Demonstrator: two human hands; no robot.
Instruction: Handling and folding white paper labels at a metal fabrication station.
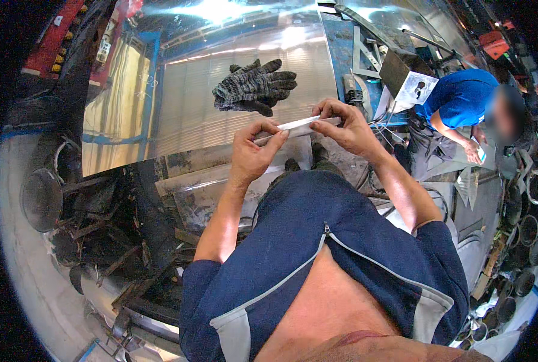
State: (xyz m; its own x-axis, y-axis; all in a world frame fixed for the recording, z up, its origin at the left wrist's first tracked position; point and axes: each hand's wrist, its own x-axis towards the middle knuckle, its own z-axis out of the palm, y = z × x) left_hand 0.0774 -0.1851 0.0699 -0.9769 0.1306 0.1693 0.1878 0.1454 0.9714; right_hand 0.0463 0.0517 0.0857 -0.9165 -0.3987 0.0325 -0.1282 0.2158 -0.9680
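Note:
Between my two hands I hold a thin, narrow pale strip (298,123), tilted slightly up to the right; its exact kind cannot be made out. My left hand (258,148) pinches its left end between thumb and fingers. The right end is pinched the same way by my right hand (346,128). Just beyond the strip, a pair of grey and black knitted work gloves (251,89) lies on a large shiny metal sheet (190,90). Both hands are bare and hover around the sheet's near edge.
To the right a person in a blue shirt (465,93) bends over, holding a small pale object. Near them are a box-shaped metal piece (406,78) and metal offcuts (365,54). Scrap and round dark pieces (41,199) lie at the left; several rings (529,229) line the right.

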